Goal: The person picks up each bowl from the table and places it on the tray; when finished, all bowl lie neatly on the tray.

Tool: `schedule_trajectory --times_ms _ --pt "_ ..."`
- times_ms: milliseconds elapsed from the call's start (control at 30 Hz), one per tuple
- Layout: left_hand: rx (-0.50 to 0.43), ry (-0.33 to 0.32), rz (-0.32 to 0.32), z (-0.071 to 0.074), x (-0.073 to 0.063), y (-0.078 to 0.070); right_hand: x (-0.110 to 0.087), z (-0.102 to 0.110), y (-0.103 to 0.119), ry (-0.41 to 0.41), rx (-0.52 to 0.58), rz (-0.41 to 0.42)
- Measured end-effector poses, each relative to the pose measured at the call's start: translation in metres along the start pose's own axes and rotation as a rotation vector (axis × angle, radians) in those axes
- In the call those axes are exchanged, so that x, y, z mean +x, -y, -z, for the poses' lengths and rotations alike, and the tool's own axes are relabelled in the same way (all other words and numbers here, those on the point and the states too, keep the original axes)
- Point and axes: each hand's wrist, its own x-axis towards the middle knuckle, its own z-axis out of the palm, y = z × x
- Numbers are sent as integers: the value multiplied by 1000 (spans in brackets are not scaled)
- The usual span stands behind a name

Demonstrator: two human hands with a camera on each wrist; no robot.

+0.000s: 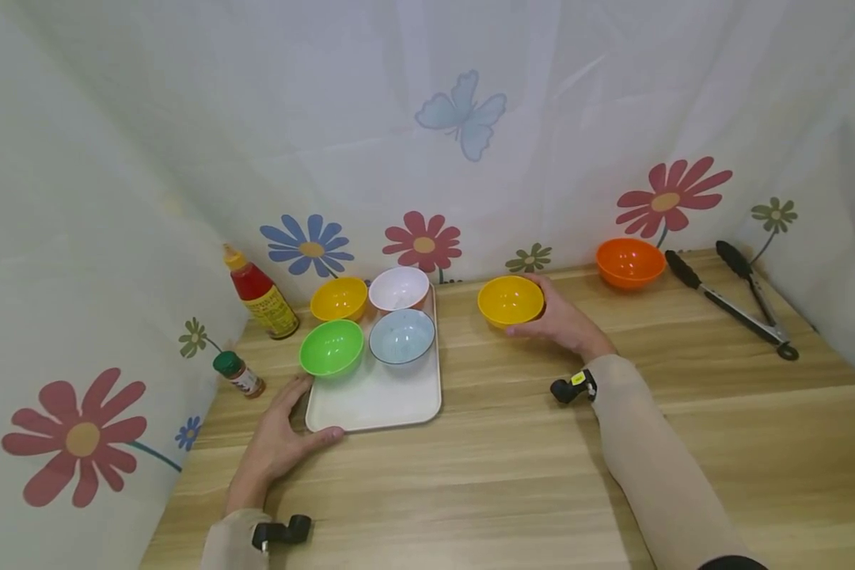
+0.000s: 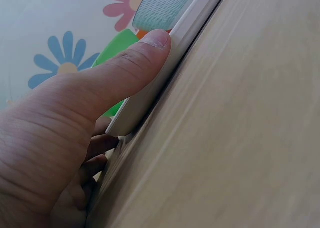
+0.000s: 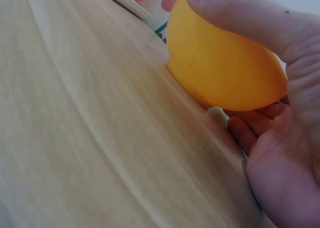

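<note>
A yellow bowl [image 1: 511, 302] stands on the table right of the tray, held by my right hand [image 1: 566, 321]. The right wrist view shows the thumb across the near side of the yellow bowl [image 3: 220, 63] and the other fingers behind it, partly hidden. My left hand [image 1: 278, 439] grips the front left corner of a white tray [image 1: 381, 404], thumb along the front edge and fingers at the left side. On the tray's back half sit a green bowl [image 1: 332, 348], a pale blue bowl [image 1: 402, 337], a white-lined bowl [image 1: 399, 289] and another yellow bowl [image 1: 338, 299].
An orange bowl [image 1: 630, 263] stands at the back right, beside black-tipped tongs [image 1: 744, 313] that lie spread. Left of the tray are a red sauce bottle [image 1: 262, 294] with a yellow cap and a small green-capped jar [image 1: 240, 375]. A flowered curtain [image 1: 363, 158] backs the table.
</note>
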Motion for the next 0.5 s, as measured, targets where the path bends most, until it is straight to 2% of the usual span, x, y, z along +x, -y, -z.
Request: schedule_trajectory --times_ms 500 --pt "3 7 6 1 0 -4 1 3 -5 -17 34 45"
